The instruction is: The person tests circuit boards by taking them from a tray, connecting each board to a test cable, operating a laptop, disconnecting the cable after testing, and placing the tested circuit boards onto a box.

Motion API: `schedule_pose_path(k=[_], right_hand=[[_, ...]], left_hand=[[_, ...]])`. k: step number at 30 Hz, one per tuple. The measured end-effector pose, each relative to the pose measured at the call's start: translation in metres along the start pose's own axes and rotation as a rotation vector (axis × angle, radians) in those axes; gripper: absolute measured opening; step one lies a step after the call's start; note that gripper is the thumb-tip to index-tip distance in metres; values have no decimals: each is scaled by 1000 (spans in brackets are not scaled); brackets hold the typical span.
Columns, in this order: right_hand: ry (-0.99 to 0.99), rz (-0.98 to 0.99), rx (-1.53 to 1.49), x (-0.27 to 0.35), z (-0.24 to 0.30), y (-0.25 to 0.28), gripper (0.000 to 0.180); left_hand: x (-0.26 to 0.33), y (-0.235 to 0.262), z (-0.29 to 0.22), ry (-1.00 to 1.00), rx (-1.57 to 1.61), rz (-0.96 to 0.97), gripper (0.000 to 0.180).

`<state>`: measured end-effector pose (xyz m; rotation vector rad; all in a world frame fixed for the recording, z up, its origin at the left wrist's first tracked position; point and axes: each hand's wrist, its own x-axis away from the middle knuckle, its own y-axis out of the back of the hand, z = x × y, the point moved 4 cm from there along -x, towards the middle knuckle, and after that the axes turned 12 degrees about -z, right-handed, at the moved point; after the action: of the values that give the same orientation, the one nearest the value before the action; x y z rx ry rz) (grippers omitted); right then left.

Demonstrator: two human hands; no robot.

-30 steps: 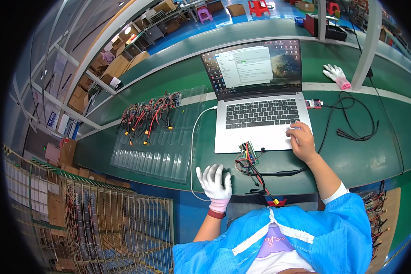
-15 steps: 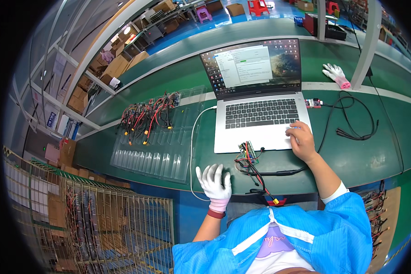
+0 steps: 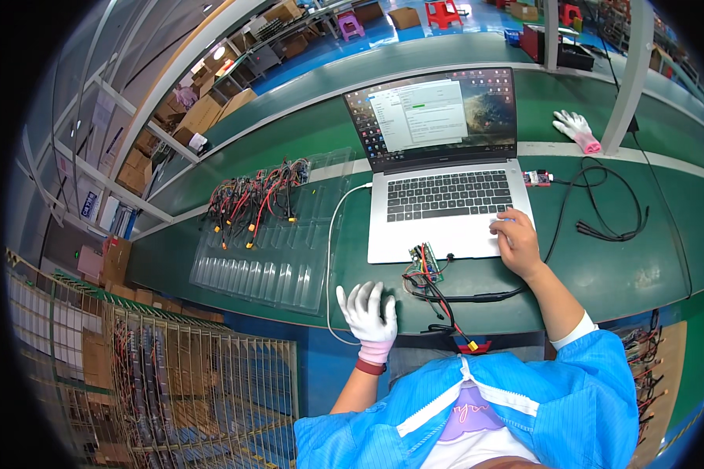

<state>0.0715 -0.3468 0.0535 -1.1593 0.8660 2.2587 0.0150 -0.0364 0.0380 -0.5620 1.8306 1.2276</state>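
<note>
My right hand (image 3: 516, 241), bare, rests on the right side of the laptop's (image 3: 446, 227) palm rest, below the keyboard. Its fingers are curled loosely, with nothing visible in them. My left hand (image 3: 368, 315) wears a white glove with a pink cuff and lies at the table's front edge, fingers spread and holding nothing. Between my hands, a small green circuit board (image 3: 425, 264) with red and black wires overlaps the laptop's front edge. One of its leads ends in a yellow connector (image 3: 472, 345) hanging over the table edge. A black cable (image 3: 485, 296) runs rightward from the board.
A clear plastic tray (image 3: 258, 270) on the left holds a heap of wired boards (image 3: 258, 195). A white cable (image 3: 332, 234) curves from the laptop past my left hand. At right lie a small red module (image 3: 536, 178), coiled black cables (image 3: 602, 227) and a spare glove (image 3: 576, 130) near a post.
</note>
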Motion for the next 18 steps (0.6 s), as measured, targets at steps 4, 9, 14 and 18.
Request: schedule_pose_path(k=[4,9,14,18], right_hand=[[0,-6,3,0,0,0,17],[1,-6,3,0,0,0,17],[1,-6,1,1,-1,0,17],[4,-3,8,0,-1,0,17]], left_hand=[[0,0,0,-2,-1,-3,31],[0,0,0,0,-5,-2,31],[0,1,-1,-3,-5,-4,31],[0,1,-1,0,-7,-5,30]])
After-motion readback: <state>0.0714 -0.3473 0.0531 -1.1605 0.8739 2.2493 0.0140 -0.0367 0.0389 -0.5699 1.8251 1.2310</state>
